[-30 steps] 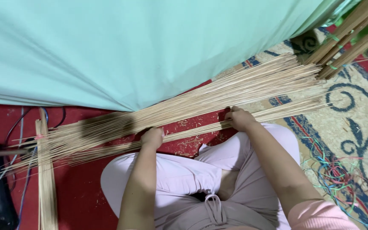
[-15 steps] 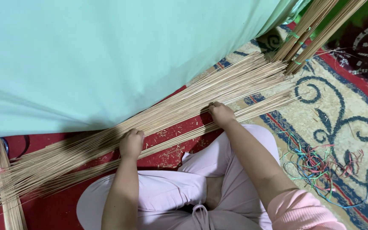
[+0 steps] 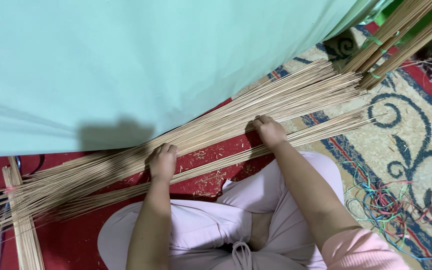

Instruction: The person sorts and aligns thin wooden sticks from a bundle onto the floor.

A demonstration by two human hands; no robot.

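While the left hand (image 3: 162, 162) and right hand (image 3: 270, 131) are pressing, fingers curled and apart, on the long pale thin bamboo sticks (image 3: 236, 117) crossing mid-frame, the 2 hands are sorting, needing a pinch on 1 stick.

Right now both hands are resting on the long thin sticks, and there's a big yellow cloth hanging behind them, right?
Not quite: the cloth is pale mint green, not yellow, as the head view shows. The rest holds: the left hand and the right hand both rest on the long thin sticks.
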